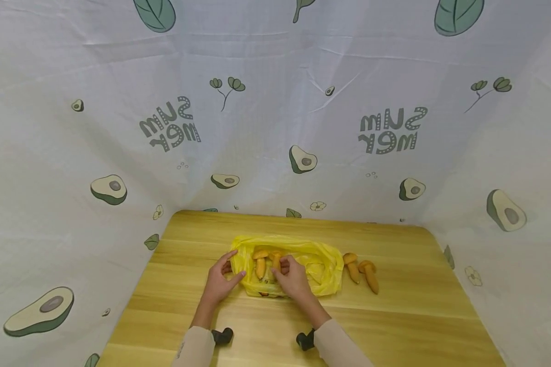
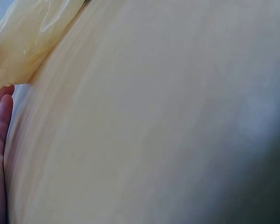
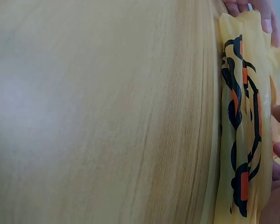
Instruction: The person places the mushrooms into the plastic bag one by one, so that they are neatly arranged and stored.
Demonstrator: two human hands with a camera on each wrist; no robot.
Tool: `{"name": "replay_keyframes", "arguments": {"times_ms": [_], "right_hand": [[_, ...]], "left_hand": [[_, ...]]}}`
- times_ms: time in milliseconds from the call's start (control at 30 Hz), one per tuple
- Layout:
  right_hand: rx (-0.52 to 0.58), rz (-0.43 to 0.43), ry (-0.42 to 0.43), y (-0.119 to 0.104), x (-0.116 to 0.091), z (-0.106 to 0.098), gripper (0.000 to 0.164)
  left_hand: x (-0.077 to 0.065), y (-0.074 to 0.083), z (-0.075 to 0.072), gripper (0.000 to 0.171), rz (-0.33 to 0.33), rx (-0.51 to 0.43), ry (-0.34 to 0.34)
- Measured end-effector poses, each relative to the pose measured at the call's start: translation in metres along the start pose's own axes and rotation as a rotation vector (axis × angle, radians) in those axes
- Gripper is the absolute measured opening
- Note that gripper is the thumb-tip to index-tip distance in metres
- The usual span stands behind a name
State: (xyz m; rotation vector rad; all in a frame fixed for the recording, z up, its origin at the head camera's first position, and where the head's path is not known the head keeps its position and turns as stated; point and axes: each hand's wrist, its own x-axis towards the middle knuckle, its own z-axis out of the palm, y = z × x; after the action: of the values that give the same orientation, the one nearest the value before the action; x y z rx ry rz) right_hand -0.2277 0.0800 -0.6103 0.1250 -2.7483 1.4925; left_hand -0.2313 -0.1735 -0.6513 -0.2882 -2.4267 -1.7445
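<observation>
Avocado-print cloth [image 1: 266,127] surrounds a wood-grain table [image 1: 418,311] bearing a yellow bag [image 1: 332,278].

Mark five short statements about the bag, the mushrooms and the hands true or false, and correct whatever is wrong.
1. The yellow bag lies on the wooden table. True.
2. Three mushrooms lie on the table outside the bag. False: two mushrooms lie there, to the right of the bag.
3. The left hand is at the bag's left end. True.
4. The right hand holds a mushroom outside the bag. False: the held mushroom is inside it.
5. The bag has a black and orange print. True.
</observation>
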Motion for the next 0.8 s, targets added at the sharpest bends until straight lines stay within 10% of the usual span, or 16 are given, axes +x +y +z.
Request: {"name": "replay_keyframes", "arguments": {"times_ms": [800], "right_hand": [[-0.016, -0.03, 0.06, 0.028, -0.014, -0.065, 0.033]], "left_hand": [[-0.001, 0.002, 0.001, 0.07, 0.006, 0.007, 0.001]]}}
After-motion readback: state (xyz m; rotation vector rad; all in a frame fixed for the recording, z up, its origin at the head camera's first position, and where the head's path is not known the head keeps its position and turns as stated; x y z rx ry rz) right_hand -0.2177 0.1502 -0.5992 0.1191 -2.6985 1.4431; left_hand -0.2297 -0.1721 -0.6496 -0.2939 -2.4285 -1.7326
